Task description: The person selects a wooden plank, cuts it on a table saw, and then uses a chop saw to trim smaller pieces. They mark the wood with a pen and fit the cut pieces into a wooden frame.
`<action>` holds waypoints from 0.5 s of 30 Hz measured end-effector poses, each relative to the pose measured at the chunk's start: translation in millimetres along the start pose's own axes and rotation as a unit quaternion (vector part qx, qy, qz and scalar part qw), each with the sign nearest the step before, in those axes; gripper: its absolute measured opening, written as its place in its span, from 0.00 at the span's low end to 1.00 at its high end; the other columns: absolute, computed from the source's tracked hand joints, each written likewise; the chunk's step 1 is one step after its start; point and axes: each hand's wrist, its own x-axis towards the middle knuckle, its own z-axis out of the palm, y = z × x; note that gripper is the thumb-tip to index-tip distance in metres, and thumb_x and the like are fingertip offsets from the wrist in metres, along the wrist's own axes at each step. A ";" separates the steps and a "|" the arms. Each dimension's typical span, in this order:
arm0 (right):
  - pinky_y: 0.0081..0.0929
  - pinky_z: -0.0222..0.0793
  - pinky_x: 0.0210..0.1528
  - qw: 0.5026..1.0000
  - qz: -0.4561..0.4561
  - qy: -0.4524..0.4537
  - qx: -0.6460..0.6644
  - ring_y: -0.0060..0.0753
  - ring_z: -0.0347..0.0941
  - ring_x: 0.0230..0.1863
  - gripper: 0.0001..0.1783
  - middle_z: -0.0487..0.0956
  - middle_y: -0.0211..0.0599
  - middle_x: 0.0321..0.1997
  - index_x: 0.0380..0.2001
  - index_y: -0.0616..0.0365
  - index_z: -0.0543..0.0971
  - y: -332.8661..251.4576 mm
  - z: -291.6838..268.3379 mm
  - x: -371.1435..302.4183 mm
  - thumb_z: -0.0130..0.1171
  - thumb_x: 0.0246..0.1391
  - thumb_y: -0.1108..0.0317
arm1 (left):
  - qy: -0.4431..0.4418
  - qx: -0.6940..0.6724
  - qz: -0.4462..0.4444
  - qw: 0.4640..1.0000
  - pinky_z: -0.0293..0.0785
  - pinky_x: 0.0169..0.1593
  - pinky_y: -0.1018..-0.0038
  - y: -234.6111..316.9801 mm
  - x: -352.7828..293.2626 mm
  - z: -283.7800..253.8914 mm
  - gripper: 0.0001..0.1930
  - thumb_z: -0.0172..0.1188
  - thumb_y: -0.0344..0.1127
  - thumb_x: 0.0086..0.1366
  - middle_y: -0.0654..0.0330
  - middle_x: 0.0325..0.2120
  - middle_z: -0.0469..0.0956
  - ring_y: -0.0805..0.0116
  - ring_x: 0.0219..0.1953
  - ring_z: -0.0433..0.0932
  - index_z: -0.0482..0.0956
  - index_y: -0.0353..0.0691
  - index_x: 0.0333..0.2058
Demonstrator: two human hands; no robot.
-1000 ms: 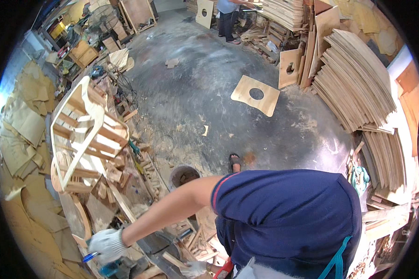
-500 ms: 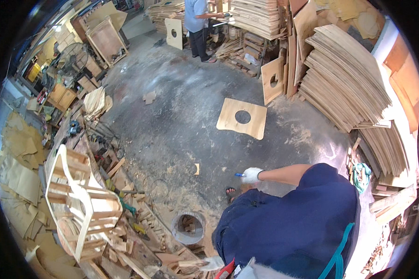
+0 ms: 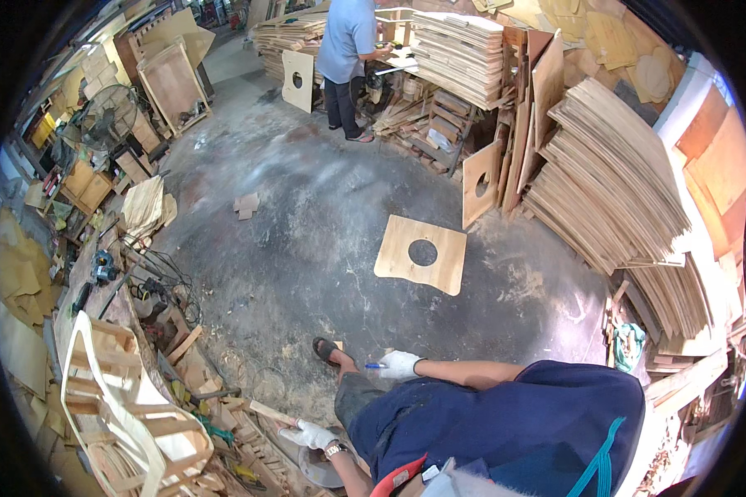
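My right hand point(image 3: 402, 364), in a white glove, is closed around a blue pen point(image 3: 375, 365) that points left, above the floor beside my sandalled foot point(image 3: 326, 351). My left hand point(image 3: 311, 433), also gloved and with a watch at the wrist, is lower left above a round pipe-like container point(image 3: 322, 472) that it partly covers. Its fingers are closed on the near end of a short wooden strip point(image 3: 272, 413). Farther ahead, a plywood panel point(image 3: 394, 253) with a round hole lies flat on the floor.
A curved wooden frame point(image 3: 112, 406) stands at the left by a bench with a power tool point(image 3: 104, 267) and wood scraps. Tall stacks of curved boards point(image 3: 613, 174) rise at the right. A person in a blue shirt point(image 3: 348, 37) stands at the far stack.
My left hand has come up from the lower edge, with the wooden strip, to beside the pipe-like container. My right hand, holding the pen, has shifted left and nearer. The view has turned.
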 end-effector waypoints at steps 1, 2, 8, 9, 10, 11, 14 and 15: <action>0.50 0.75 0.49 0.999 -0.021 -0.025 -0.040 0.62 0.80 0.47 0.27 0.83 0.57 0.43 0.41 0.58 0.84 8.3 -5.0 12.2 0.54 0.56 0.44 | -0.018 -0.020 -0.035 0.999 0.72 0.60 0.61 5.9 10.3 19.3 0.32 0.57 0.40 0.74 0.38 0.62 0.69 0.49 0.60 0.74 0.60 0.25 0.67; 0.50 0.75 0.49 0.999 -0.003 -0.015 -0.041 0.61 0.80 0.47 0.27 0.83 0.57 0.43 0.43 0.57 0.84 8.0 -19.5 21.0 0.55 0.56 0.44 | -0.030 -0.039 -0.068 0.996 0.74 0.57 0.63 7.8 25.4 35.1 0.34 0.60 0.41 0.72 0.38 0.62 0.70 0.50 0.58 0.75 0.60 0.25 0.67; 0.36 0.78 0.29 0.921 0.356 0.054 0.145 0.38 0.83 0.24 0.22 0.84 0.42 0.25 0.29 0.60 0.85 93.1 -89.3 45.8 0.59 0.49 0.50 | -0.117 -0.178 -0.231 0.949 0.70 0.26 0.69 32.6 98.9 117.6 0.24 0.65 0.42 0.68 0.53 0.35 0.76 0.68 0.24 0.71 0.73 0.27 0.53; 0.33 0.76 0.24 0.895 0.406 0.077 0.168 0.35 0.82 0.21 0.21 0.84 0.41 0.24 0.26 0.61 0.84 103.5 -95.1 46.0 0.59 0.50 0.51 | -0.109 -0.194 -0.229 0.948 0.68 0.24 0.69 42.2 116.9 134.1 0.23 0.64 0.42 0.68 0.55 0.32 0.75 0.69 0.22 0.69 0.74 0.27 0.51; 0.32 0.77 0.24 0.888 0.434 0.040 0.149 0.33 0.82 0.22 0.21 0.83 0.40 0.24 0.26 0.63 0.84 102.0 -108.3 50.2 0.59 0.50 0.52 | -0.134 -0.169 -0.246 0.945 0.69 0.25 0.70 48.4 147.6 143.9 0.29 0.62 0.41 0.69 0.57 0.30 0.75 0.69 0.23 0.71 0.68 0.28 0.61; 0.32 0.77 0.25 0.880 0.448 0.057 0.146 0.33 0.82 0.22 0.23 0.84 0.40 0.24 0.27 0.63 0.85 99.6 -109.3 48.2 0.59 0.52 0.50 | -0.142 -0.180 -0.225 0.947 0.69 0.25 0.70 61.3 170.6 156.1 0.32 0.62 0.40 0.69 0.57 0.30 0.74 0.69 0.23 0.71 0.63 0.29 0.64; 0.33 0.78 0.29 0.875 0.452 0.045 0.167 0.34 0.83 0.25 0.23 0.85 0.42 0.26 0.29 0.62 0.86 81.8 -112.5 77.1 0.61 0.52 0.49 | -0.193 -0.190 -0.181 0.945 0.68 0.24 0.71 100.4 236.4 187.6 0.42 0.61 0.38 0.69 0.59 0.29 0.75 0.70 0.22 0.71 0.46 0.34 0.73; 0.36 0.79 0.33 0.874 0.448 0.035 0.185 0.37 0.84 0.28 0.23 0.85 0.43 0.28 0.29 0.62 0.86 74.7 -105.8 93.9 0.59 0.53 0.50 | -0.234 -0.184 -0.171 0.939 0.68 0.23 0.71 115.4 260.9 196.4 0.46 0.61 0.36 0.68 0.59 0.30 0.75 0.71 0.21 0.71 0.39 0.35 0.75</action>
